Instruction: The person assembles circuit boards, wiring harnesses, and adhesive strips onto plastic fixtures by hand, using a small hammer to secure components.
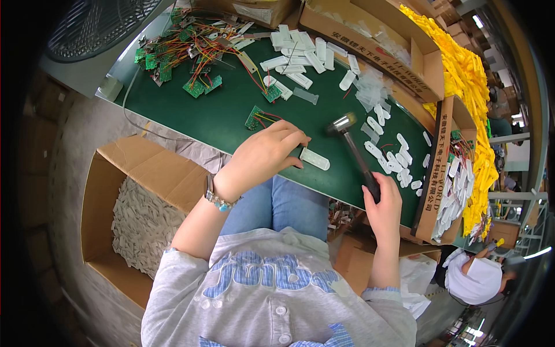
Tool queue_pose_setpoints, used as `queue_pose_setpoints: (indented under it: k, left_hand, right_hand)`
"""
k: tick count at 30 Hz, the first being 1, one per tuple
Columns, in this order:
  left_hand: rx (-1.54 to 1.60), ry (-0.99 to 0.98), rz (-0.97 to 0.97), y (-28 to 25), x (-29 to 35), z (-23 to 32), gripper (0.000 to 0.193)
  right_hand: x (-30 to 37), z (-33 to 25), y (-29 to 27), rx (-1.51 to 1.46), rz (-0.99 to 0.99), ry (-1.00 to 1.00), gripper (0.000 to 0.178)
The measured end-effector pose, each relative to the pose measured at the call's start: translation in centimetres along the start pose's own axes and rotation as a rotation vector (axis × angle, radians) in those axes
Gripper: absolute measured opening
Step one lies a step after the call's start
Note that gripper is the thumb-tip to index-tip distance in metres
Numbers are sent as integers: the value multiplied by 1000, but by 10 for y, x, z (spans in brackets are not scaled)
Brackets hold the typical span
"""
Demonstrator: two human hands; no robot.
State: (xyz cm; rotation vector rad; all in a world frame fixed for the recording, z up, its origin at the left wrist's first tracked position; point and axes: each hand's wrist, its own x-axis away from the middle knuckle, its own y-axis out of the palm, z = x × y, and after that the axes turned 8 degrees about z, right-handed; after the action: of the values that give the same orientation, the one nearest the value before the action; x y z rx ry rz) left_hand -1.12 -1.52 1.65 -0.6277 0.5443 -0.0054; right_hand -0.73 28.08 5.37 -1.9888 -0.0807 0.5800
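My left hand (269,147) is near the table's front edge, its thumb and forefinger at the left end of a small white oblong plastic casing (316,159). The casing lies flat on the green table top, and my fingers partly hide that end. Wrapped round the dark handle of a hammer (359,155), my right hand (384,202) is to the right of the casing. The hammer's metal head points away from me, just above or on the table; which, I cannot tell. Just beyond my left hand lies a green circuit board (254,118) with red and yellow wires.
Wired circuit boards (196,49) are heaped at the far left. White casings (300,55) lie at the back, with more finished-looking pieces (399,159) at right. Cardboard boxes (430,179) line the far and right edges. A carton (147,173) of pale pieces stands at lower left.
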Motion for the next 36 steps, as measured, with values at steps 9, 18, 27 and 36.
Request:
queue_pose_setpoints:
  k: [9, 18, 27, 36]
  left_hand:
    - [-39, 104, 20, 2, -4, -1, 32]
    - [-91, 87, 12, -1, -6, 9, 28]
    - [-236, 85, 265, -5, 3, 6, 80]
    - [-324, 14, 247, 0, 5, 4, 83]
  right_hand:
    - [-18, -30, 25, -18, 104, -260, 33]
    - [-23, -63, 80, -151, 194, -256, 29]
    - [-54, -50, 30, -156, 353, -343, 23]
    - [-94, 58, -135, 522, 928, -219, 28]
